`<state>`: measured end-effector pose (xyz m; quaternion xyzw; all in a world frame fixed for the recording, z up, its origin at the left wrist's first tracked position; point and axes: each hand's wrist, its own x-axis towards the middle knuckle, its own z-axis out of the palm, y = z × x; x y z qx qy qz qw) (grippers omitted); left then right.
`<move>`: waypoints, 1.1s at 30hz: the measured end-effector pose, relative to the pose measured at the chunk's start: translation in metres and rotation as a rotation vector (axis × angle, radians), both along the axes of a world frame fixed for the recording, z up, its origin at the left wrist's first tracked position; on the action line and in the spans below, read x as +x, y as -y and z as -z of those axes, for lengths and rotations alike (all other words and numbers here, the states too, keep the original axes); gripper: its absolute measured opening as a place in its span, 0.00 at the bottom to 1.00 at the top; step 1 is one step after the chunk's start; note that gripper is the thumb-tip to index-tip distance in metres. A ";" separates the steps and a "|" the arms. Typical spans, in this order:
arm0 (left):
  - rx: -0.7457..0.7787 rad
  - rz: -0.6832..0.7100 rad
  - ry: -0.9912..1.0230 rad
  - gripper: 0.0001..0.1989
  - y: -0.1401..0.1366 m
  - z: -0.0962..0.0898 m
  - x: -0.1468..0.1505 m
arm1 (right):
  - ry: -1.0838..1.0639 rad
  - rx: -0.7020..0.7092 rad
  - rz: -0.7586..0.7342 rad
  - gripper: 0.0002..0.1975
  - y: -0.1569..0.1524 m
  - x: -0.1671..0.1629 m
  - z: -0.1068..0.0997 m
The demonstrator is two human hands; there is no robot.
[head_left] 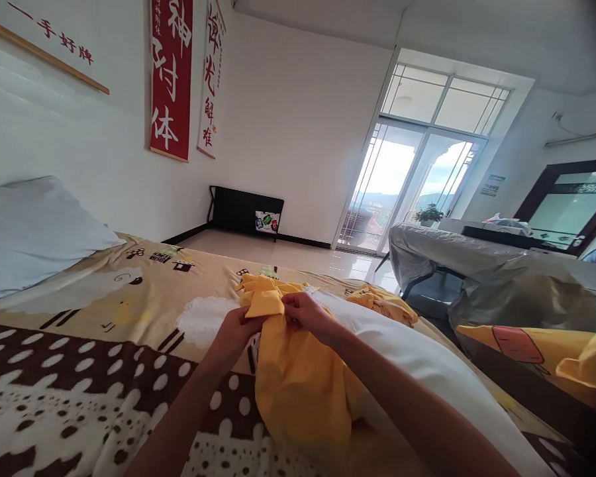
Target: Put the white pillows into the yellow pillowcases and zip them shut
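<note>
A yellow pillowcase [302,391] hangs bunched between my hands, low in the middle of the head view. My left hand [236,330] is closed on its upper edge, where a flap is folded over. Close beside it, my right hand [305,311] pinches the same cloth, its fingertips partly hidden in the folds. A white pillow [422,361] without a cover lies to the right, partly behind my right forearm. Past the pillow, another crumpled yellow cloth [382,305] rests on the bed.
A patterned blanket [163,285] covers the bed. Another white pillow [34,228] lies at the left. On the right are a plastic-covered table [427,248] and yellow printed cloth [586,364]. Against the far wall leans a black folded frame [236,209].
</note>
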<state>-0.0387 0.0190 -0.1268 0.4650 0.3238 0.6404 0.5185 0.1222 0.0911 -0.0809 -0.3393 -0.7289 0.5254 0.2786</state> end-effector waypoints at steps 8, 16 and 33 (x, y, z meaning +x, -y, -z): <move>-0.108 -0.032 -0.638 0.07 0.007 -0.007 -0.026 | -0.195 -0.108 -0.044 0.21 -0.005 -0.002 0.003; -0.018 -0.137 -0.309 0.13 0.012 -0.014 -0.013 | -0.164 -0.115 -0.078 0.21 0.012 -0.010 -0.001; -0.268 -0.019 0.130 0.15 0.002 -0.007 -0.052 | 0.147 0.445 0.143 0.13 0.000 0.019 -0.010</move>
